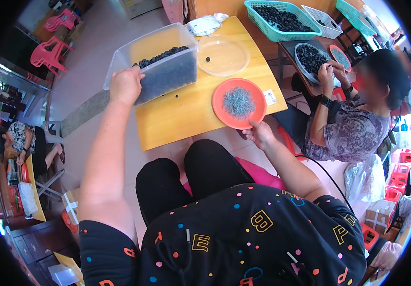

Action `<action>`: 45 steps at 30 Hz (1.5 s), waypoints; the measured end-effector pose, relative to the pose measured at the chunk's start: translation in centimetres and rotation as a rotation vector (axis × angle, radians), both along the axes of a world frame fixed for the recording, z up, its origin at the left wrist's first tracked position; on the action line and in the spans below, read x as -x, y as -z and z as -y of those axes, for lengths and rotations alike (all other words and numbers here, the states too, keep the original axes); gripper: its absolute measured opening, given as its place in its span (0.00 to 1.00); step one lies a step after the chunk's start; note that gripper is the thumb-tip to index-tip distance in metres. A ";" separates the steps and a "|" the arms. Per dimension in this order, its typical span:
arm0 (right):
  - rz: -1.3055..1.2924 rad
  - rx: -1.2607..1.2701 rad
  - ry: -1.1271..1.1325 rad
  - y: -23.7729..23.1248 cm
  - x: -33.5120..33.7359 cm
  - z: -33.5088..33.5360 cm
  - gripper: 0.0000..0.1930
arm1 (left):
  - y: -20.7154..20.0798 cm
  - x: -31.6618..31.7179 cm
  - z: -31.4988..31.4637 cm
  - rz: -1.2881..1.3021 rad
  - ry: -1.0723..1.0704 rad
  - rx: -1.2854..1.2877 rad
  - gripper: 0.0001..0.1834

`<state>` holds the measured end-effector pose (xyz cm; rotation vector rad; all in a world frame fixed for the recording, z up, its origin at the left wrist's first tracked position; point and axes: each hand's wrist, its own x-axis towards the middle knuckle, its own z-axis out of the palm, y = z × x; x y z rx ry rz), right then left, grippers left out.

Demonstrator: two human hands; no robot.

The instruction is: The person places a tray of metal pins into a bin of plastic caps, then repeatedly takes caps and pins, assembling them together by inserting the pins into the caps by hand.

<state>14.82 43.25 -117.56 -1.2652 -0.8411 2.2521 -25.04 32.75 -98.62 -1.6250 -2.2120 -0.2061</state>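
Note:
My left hand is closed on the near left rim of a clear plastic bin. The bin stands on the left part of a yellow wooden table, with many small black round parts in it. At the table's near right edge, my right hand grips the rim of a red-orange plastic plate. A heap of thin silvery metal pieces, too fine to name exactly, lies on the plate. Behind it sits a clear round lid or shallow dish with one black part on it.
Beside me on the right, a person handles small parts over a bowl of black pieces. A teal basket of black parts stands beyond. Red chairs stand far left. Another person sits at the left. A dark cable runs past my right arm.

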 end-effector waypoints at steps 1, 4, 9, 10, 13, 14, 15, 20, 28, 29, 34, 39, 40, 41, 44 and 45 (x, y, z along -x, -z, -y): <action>0.002 0.004 0.011 0.0 -0.2 0.5 0.13 | -0.9 -0.5 0.8 0.000 0.000 0.002 0.10; 0.012 0.003 0.020 -0.3 -0.9 1.4 0.13 | -3.8 -2.3 3.6 -0.001 0.074 -0.035 0.10; 0.036 0.010 0.016 -0.6 -2.7 3.0 0.12 | -6.1 -6.6 11.4 -0.034 0.147 0.016 0.08; 0.050 -0.021 0.022 -0.5 -3.0 3.5 0.11 | -6.2 -7.7 13.2 -0.035 0.146 0.014 0.08; 0.075 -0.049 0.018 -0.2 -3.9 4.7 0.11 | -5.7 -10.8 18.4 -0.027 0.116 0.051 0.05; 0.076 -0.045 0.005 0.0 -3.7 4.9 0.10 | -4.5 -11.6 20.3 0.037 0.129 0.035 0.04; 0.075 -0.051 -0.007 0.1 -3.5 5.1 0.10 | -3.3 -12.3 22.1 0.102 0.143 0.018 0.04; 0.084 0.010 0.025 1.6 -2.1 9.4 0.13 | 4.4 -15.5 31.7 0.238 0.145 -0.063 0.04; 0.094 -0.086 0.131 0.5 2.0 14.4 0.10 | 8.1 -14.6 39.9 0.391 0.130 -0.187 0.02; 0.123 -0.142 0.113 0.0 2.4 15.1 0.09 | 8.5 -14.4 41.2 0.393 0.117 -0.193 0.02; -0.017 -0.339 0.269 -3.8 3.5 16.2 0.09 | 11.2 -15.5 45.6 0.480 0.224 -0.090 0.06; -0.084 -0.477 0.341 -11.1 6.4 18.3 0.08 | 11.8 -15.0 46.9 0.589 0.298 0.081 0.10; -0.107 -0.502 0.338 -12.3 6.6 18.7 0.08 | 11.9 -14.9 47.0 0.590 0.296 0.080 0.10; -0.133 -0.529 0.339 -13.4 6.8 19.0 0.08 | 12.1 -14.6 46.9 0.622 0.310 0.066 0.13; -0.168 -0.511 0.282 -16.0 7.8 20.8 0.07 | 14.1 -14.4 46.9 0.683 0.327 0.028 0.18; -0.167 -0.493 0.251 -16.8 8.1 21.9 0.07 | 15.0 -14.3 46.9 0.715 0.331 0.007 0.20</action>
